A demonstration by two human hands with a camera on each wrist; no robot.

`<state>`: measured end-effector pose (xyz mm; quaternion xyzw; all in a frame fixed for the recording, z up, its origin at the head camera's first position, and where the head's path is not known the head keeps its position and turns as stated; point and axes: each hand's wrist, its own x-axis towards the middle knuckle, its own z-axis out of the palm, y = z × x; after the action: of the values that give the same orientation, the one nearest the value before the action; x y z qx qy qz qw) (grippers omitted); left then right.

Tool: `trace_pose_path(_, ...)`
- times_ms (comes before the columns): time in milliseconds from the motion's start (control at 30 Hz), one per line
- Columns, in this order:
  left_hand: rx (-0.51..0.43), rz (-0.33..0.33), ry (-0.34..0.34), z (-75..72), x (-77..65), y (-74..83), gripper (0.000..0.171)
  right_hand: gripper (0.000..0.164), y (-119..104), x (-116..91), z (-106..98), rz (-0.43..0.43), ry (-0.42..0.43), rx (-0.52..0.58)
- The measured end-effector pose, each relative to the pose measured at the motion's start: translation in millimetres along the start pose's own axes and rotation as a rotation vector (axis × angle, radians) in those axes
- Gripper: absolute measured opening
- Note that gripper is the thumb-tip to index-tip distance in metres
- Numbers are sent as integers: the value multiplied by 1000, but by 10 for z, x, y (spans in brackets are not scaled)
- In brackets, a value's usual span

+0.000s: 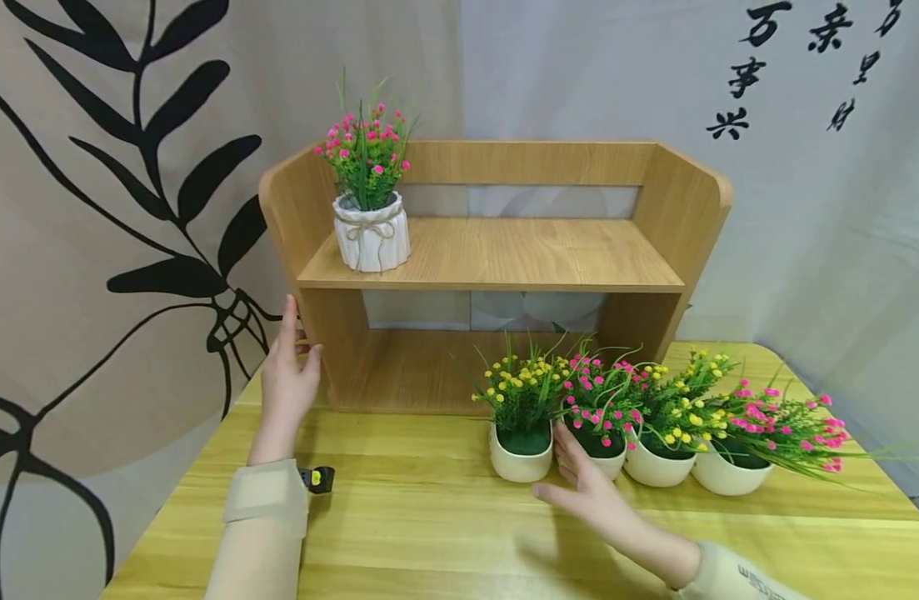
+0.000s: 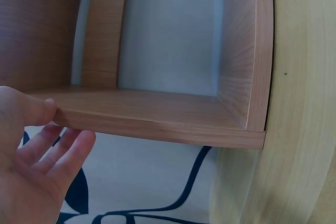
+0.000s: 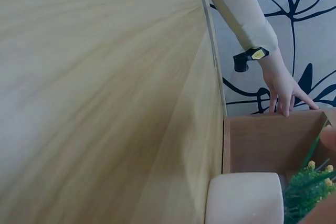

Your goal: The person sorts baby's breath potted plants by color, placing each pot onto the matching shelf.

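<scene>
My left hand (image 1: 289, 387) holds the front edge of the wooden shelf's left side panel (image 2: 157, 124), thumb at the front edge and fingers along the outside. My right hand (image 1: 586, 492) reaches in among the potted flowers on the table, fingers stretched and thumb apart. Its fingertips are between a white pot with yellow flowers (image 1: 522, 458) and a pot with pink flowers (image 1: 605, 458), touching or nearly so. The right wrist view shows the yellow-flower pot (image 3: 244, 198) close up, with only parts of that hand at the edge.
On the two-tier shelf's (image 1: 519, 250) upper board stands a white pot tied with twine (image 1: 372, 242), holding pink flowers. Farther right along the row are another yellow-flower pot (image 1: 657, 471) and another pink-flower pot (image 1: 732, 477). Behind the table (image 1: 429, 517) hangs a printed curtain (image 1: 804, 208).
</scene>
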<state>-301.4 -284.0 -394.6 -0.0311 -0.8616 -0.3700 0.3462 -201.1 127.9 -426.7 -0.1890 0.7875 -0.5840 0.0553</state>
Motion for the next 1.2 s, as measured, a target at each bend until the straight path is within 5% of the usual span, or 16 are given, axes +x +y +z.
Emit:
trace_pose_path(533,11,0,-5,11,0,19,91,109,175,369,249,167,139,-5)
trace_pose_path(1200,19,19,31,36,-9,11,90,86,330,536,370,191,235,92)
